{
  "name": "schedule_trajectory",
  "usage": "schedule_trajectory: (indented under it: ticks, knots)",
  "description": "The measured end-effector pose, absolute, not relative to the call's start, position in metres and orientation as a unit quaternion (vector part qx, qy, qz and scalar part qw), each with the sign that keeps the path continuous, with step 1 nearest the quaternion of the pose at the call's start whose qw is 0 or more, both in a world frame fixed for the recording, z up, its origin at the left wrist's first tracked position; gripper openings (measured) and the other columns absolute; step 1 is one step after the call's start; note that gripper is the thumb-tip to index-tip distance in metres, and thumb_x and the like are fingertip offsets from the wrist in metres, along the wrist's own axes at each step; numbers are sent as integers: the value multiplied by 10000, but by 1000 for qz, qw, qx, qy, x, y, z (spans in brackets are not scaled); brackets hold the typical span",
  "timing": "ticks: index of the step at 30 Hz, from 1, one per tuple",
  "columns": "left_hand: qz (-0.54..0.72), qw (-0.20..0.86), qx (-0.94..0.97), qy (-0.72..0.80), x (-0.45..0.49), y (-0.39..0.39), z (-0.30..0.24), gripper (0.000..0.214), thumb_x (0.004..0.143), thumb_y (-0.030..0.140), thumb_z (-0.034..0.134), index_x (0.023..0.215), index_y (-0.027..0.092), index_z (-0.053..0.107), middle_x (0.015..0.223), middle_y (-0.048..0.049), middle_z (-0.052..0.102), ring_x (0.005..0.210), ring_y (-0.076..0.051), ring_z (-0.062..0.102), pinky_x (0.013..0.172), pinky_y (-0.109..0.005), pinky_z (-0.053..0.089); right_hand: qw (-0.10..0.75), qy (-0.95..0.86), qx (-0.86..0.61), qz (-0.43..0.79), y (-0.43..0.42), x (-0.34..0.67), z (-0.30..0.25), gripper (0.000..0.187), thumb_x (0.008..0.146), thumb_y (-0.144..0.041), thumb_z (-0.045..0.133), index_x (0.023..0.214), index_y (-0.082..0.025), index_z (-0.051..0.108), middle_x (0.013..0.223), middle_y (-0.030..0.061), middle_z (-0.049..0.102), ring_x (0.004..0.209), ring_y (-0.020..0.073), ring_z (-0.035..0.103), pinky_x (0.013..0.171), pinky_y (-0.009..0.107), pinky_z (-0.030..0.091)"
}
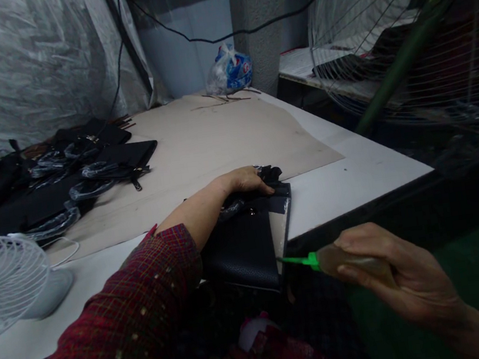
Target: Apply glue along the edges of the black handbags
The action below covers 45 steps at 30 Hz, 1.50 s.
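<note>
A black leather bag (242,247) lies at the near edge of the white table (347,182), with one pale edge strip facing right. My left hand (246,180) rests on the bag's far end, fingers curled over its dark fittings and pressing it down. My right hand (396,279) is closed round a small squeeze bottle (349,259) with a green nozzle (298,261). The nozzle tip sits at the bag's near right edge.
Several black bags with plastic-wrapped handles (61,181) are piled at the far left on a brown sheet (215,135). A small white fan (0,284) stands near left. A large fan cage (407,37) fills the right. A plastic bag (229,71) lies at the back.
</note>
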<state>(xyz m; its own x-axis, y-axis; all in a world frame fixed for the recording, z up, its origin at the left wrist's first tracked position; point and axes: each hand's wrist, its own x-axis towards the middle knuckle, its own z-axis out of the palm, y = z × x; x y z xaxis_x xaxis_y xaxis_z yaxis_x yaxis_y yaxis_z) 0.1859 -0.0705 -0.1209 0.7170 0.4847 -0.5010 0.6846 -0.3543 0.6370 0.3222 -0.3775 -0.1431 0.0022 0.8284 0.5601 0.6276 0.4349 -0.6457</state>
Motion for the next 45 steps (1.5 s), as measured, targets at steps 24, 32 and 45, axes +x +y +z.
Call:
schedule_trajectory:
  ticks: [24, 32, 45]
  knots:
    - [-123, 468, 803, 348, 186, -68, -125, 313, 703, 333, 826, 947, 153, 746, 991, -107, 757, 939, -268, 671, 898, -421, 557, 490, -681, -535, 99, -386, 323, -152, 280, 936, -176, 719, 1189, -270, 644, 1051, 62, 688, 918, 221, 708, 716, 325, 617]
    - [-115, 463, 808, 346, 186, -68, -126, 378, 707, 347, 827, 1014, 142, 745, 1051, -115, 762, 951, -264, 676, 891, -408, 559, 502, -666, -545, 87, -385, 324, -157, 275, 921, -175, 732, 1169, -273, 664, 1047, 56, 700, 914, 217, 715, 718, 307, 618]
    - [-84, 429, 842, 315, 167, -75, -99, 307, 639, 339, 884, 816, 154, 715, 803, -40, 712, 736, -185, 620, 724, -329, 514, 573, -537, -616, 60, -398, 325, -158, 194, 908, -341, 764, 1087, -314, 696, 1072, 54, 705, 977, 264, 706, 791, 386, 612]
